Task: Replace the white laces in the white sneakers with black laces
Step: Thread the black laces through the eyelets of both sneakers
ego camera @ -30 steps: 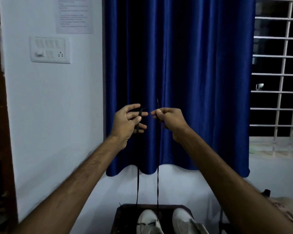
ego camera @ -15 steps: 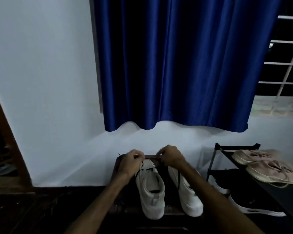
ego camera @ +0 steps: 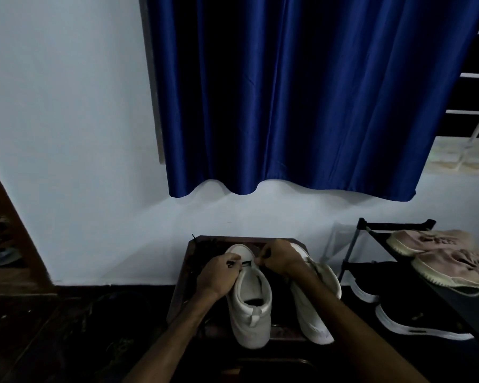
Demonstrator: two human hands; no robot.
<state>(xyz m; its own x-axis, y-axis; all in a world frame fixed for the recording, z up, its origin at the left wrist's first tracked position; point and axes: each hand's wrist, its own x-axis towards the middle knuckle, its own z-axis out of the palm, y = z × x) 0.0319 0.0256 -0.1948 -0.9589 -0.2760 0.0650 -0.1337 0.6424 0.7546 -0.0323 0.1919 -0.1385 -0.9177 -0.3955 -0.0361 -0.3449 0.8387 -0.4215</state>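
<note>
Hands on blk lace, L sneaker

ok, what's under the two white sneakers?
A dark wooden stand; the white sneakers sit on its top. The part beneath their soles is covered, so anything there cannot be seen.

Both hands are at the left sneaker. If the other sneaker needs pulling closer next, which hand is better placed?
Probably right. The right hand sits beside the right sneaker, its forearm passing over it. The left hand is beyond the left sneaker. Both pinch the black lace.
</note>
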